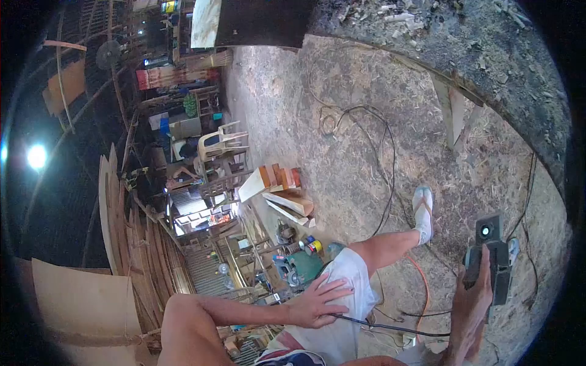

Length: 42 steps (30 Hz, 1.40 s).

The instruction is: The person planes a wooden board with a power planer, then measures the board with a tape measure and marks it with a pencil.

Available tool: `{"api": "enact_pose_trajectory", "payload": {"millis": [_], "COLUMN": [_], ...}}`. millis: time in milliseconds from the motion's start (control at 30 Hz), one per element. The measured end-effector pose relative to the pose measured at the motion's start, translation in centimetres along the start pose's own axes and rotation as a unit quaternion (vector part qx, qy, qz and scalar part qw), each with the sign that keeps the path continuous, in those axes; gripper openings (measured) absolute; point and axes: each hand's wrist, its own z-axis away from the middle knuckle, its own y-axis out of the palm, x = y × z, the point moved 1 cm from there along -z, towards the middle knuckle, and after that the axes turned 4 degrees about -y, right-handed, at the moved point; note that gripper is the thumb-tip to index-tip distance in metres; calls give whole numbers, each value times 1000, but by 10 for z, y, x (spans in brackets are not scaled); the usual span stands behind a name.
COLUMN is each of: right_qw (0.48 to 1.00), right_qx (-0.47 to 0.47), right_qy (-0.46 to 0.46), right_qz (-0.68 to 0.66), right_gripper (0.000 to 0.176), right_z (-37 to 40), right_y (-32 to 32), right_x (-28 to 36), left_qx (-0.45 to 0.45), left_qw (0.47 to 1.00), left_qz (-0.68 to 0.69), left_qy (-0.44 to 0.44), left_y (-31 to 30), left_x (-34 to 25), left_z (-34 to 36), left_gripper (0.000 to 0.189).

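My left hand [320,302] lies on the white shorts [360,274] over my thigh, its fingers spread. A black cord [390,326] passes by that hand and runs across to my right wrist. At the right, my right hand [477,288] is closed around a dark, boxy electric planer [500,268] with a round knob at one end. The planer is held above the floor, and its underside is hidden. One foot in a sock and a flip-flop [422,213] stands on the ground.
The view is tipped sideways. A shaving-covered work surface [427,36] curves across the upper right. Black cables [390,152] and an orange cord [422,280] trail over the dirt floor. Wood blocks [278,180], a plastic chair [223,140], a green power tool [299,268] and stacked boards [146,244] stand around.
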Motion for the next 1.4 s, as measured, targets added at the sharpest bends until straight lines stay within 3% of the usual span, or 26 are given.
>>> {"api": "enact_pose_trajectory", "payload": {"millis": [100, 367, 567, 667, 1067, 1133, 1267, 1400], "right_qw": [999, 1000, 999, 998, 998, 998, 997, 995], "right_qx": [-38, 28, 6, 4, 4, 57, -5, 25], "right_qy": [-23, 3, -33, -7, -61, 20, -73, -90], "right_qz": [-14, -15, -18, -54, 34, 27, 14, 23], "right_gripper": [66, 66, 71, 72, 62, 63, 56, 56], "right_z": [-11, -9, -10, -12, -28, -34, -2, 42], "right_y": [4, -2, -5, -7, 36, 26, 17, -47], "right_x": [-16, -13, 0, 6, -28, 7, 78, 211], "left_qx": [-14, -15, -8, -12, -53, -82, -148, -245], "left_qw": [1000, 1000, 1000, 1000, 998, 993, 982, 952], "left_qz": [-5, 9, 13, 15, 28, 53, 83, 175], "left_qy": [2, 1, 6, 8, 38, 62, 79, 51], "left_y": [2, -2, -1, -3, -17, -18, -29, -33], "left_x": [-1, -7, -1, 0, 4, 15, 32, 57], "left_z": [-17, -15, -15, -15, -22, -20, -16, -15], "left_gripper": [38, 34, 35, 35, 38, 37, 39, 45]}}
